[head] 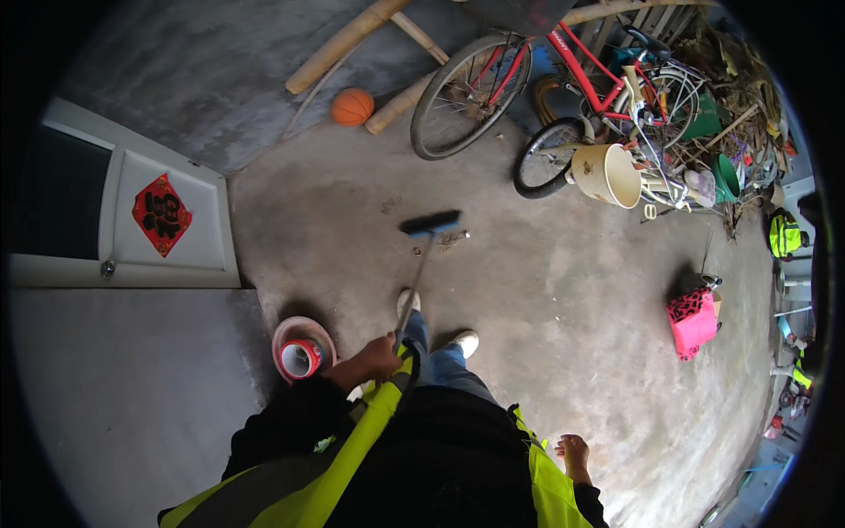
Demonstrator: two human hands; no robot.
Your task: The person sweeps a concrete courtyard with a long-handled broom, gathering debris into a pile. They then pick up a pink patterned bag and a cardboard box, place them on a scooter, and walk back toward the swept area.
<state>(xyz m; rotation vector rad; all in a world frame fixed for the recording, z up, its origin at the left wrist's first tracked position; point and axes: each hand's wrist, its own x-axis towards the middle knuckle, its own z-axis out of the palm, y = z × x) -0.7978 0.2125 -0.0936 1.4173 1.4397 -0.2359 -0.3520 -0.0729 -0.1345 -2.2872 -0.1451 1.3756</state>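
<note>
My left hand (pixel 379 358) is closed around the upper handle of a broom (pixel 415 277). The blue broom head (pixel 432 224) with dark bristles rests on the concrete floor ahead of my feet and looks slightly blurred. A small heap of debris (pixel 452 240) lies just beside the head, and a small ring-like piece (pixel 417 251) lies near the handle. My right hand (pixel 573 452) hangs at my right side, its fingers loosely curled and slightly apart, with nothing visible in it.
A pink basin (pixel 284 336) holding a red-and-white tub (pixel 300 358) stands left, near a white door (pixel 204 218). Ahead are a basketball (pixel 352 107), bamboo poles (pixel 350 43), a red bicycle (pixel 581 72) and a cream bucket (pixel 597 173). A pink bag (pixel 693 323) sits right; people in yellow vests (pixel 784 234) appear beyond.
</note>
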